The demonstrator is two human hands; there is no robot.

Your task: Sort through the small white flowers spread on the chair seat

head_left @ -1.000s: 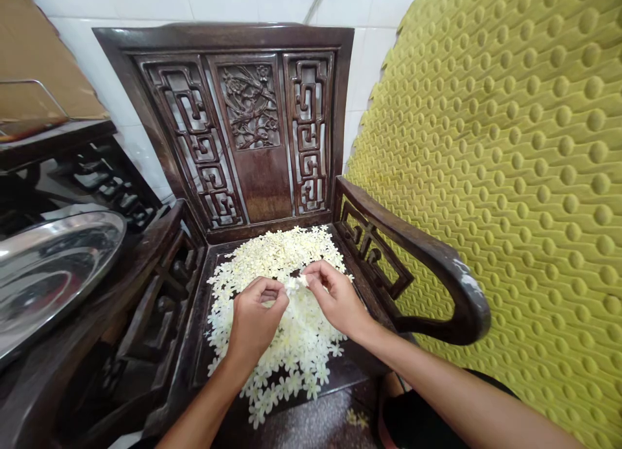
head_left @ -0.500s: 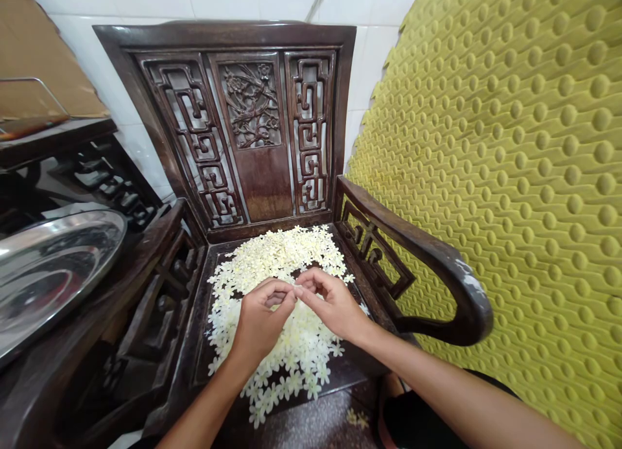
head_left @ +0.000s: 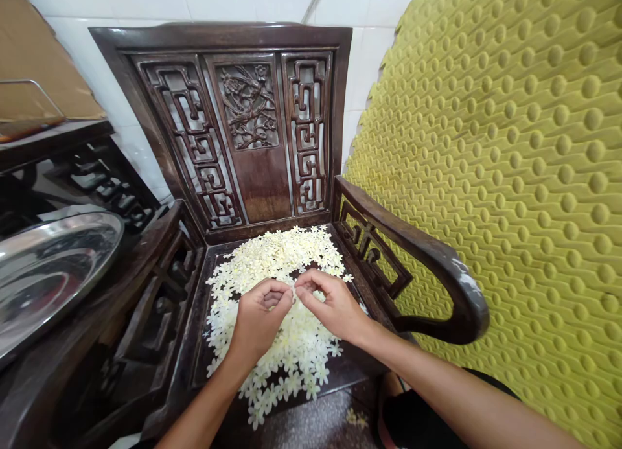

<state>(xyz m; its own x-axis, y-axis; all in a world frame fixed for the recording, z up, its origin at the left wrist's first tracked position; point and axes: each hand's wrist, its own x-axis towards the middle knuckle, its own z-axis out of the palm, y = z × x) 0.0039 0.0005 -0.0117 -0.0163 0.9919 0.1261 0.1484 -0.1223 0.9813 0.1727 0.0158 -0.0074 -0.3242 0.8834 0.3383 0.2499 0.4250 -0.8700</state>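
Note:
A heap of small pale yellow-white flowers [head_left: 276, 254] covers the seat of a dark carved wooden chair [head_left: 253, 144]. My left hand [head_left: 257, 322] hovers over the heap with fingers curled and thumb pinched to forefinger. My right hand [head_left: 328, 303] is beside it, also pinched. The two sets of fingertips meet above the flowers around something tiny that I cannot make out. Both forearms reach in from the bottom edge.
A shiny steel basin [head_left: 48, 274] sits at the left on dark furniture. A yellow bumpy foam mat [head_left: 510, 177] stands upright on the right against the chair's armrest [head_left: 427, 261]. White tiled wall behind. A few flowers [head_left: 357, 418] lie on the floor.
A white flower held between my fingertips a second ago no longer shows. Both hands have drawn together and lowered slightly over the heap.

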